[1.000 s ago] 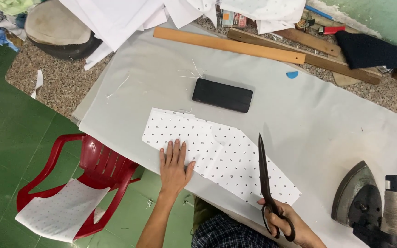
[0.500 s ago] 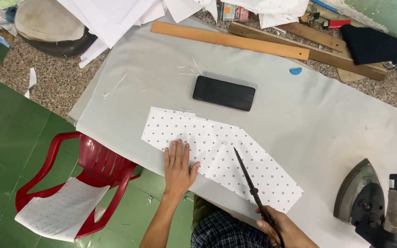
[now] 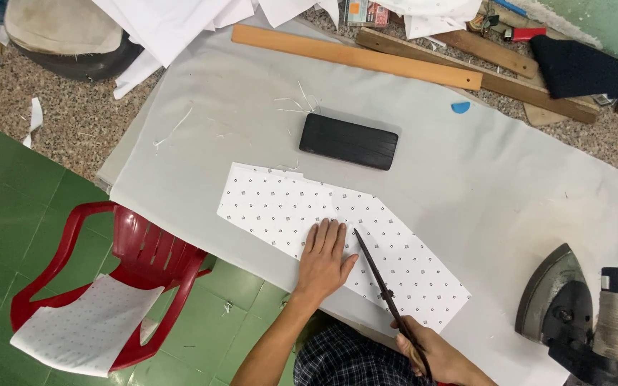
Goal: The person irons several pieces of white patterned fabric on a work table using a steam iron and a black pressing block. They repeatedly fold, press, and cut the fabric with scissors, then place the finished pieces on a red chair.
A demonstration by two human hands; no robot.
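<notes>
A white piece of fabric with small dark dots [image 3: 280, 207] lies flat on the pale grey cloth cover [image 3: 466, 171] of the table. My left hand [image 3: 325, 261] presses flat on the fabric near its middle, fingers together. My right hand [image 3: 434, 354] grips the handles of long dark scissors [image 3: 384, 286] at the table's near edge. The blades are nearly together and lie across the fabric, tip just right of my left fingers.
A black rectangular block [image 3: 349, 141] rests beyond the fabric. Wooden rulers [image 3: 355, 57] and white cloth pieces [image 3: 180, 21] lie at the back. An iron [image 3: 559, 300] stands at the right. A red plastic chair [image 3: 119, 279] with dotted fabric [image 3: 84, 329] is at left.
My left hand slid right along the fabric toward the scissors. The scissors swung from upright over the right part to slanting left, their tip now beside my left hand.
</notes>
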